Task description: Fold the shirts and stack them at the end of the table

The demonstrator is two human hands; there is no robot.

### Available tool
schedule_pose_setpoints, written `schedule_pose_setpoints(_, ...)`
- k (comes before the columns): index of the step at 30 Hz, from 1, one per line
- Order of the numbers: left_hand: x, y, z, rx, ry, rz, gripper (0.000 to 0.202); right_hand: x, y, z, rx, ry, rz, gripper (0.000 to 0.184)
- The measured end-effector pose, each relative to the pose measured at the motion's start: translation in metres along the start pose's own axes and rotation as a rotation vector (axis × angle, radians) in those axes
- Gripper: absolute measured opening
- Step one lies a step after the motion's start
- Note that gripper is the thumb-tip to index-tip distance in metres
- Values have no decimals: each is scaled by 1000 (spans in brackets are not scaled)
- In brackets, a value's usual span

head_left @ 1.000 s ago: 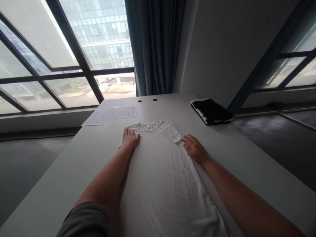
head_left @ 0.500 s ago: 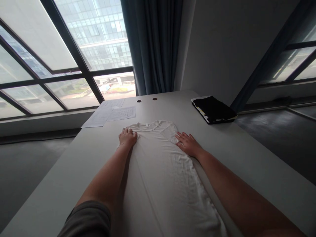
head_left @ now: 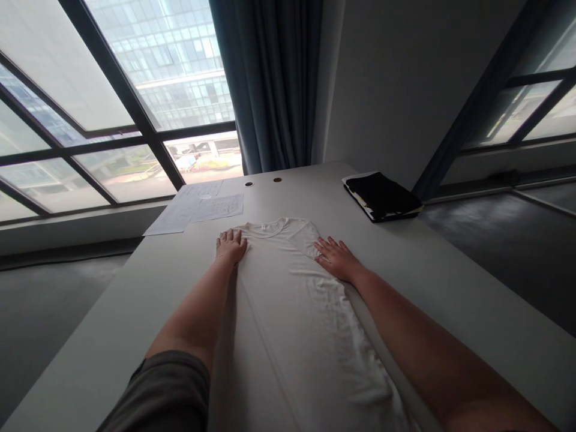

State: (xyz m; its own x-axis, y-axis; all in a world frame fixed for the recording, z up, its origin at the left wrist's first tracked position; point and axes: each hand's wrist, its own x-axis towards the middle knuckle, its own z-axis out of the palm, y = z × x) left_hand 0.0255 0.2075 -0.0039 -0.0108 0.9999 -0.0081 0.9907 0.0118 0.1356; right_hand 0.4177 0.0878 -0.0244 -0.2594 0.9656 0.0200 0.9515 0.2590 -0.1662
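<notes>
White T-shirt [head_left: 292, 318] lies flat on a white table [head_left: 432, 270], centred on the near part of the top, collar [head_left: 263, 227] at 12 o'clock from the wearer's view, body running toward 6 o'clock and past the bottom of the frame. Sleeve at about 1 o'clock from the body appears folded inward over the shoulder; the opposite sleeve cannot be made out.

Left hand [head_left: 231, 247] rests palm down on the shirt's edge at 10 o'clock from the body; fingers lie nearly together, flat, not clamped. Right hand [head_left: 336, 259] rests palm down at 2 o'clock, at the shirt's edge below the folded sleeve; fingers spread apart, flat, also not clamped.

Handling, judged: very light, soft, limp thin knit, with no stiffness; it should ruck easily and may slide on the smooth top. Best hold, judged: pinch at shoulders or hem.

Appearance: plain, with fine creases along the lower body.

About it: papers [head_left: 193, 210] at 11 o'clock, black folder [head_left: 380, 195] at 1 o'clock, curtain [head_left: 265, 78] at 12 o'clock beyond the table.
</notes>
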Motion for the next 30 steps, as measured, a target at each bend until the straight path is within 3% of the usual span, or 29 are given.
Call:
schedule_pose_setpoints(4,-33,1,-5,40,105,19,70,-5,-2,-3,-12,-9,0,64)
schedule_pose_setpoints(10,-129,-28,0,67,-78,49,72,-28,-12,-8,-7,-26,-79,63)
schedule_pose_setpoints(17,-237,-73,5,67,-86,139,67,-71,-28,-3,-10,-93,-112,63)
schedule_pose_setpoints(22,-288,-82,8,79,24,167,63,-116,-29,4,-16,-59,-75,61)
schedule_pose_setpoints(25,-316,-80,16,96,143,283,61,-149,-37,6,-6,-10,-115,61)
schedule_pose_setpoints(28,-337,-77,24,85,155,404,62,-181,-49,6,26,13,-210,62)
schedule_pose_setpoints(30,-344,-77,27,70,129,415,63,-197,-55,5,50,-24,-241,63)
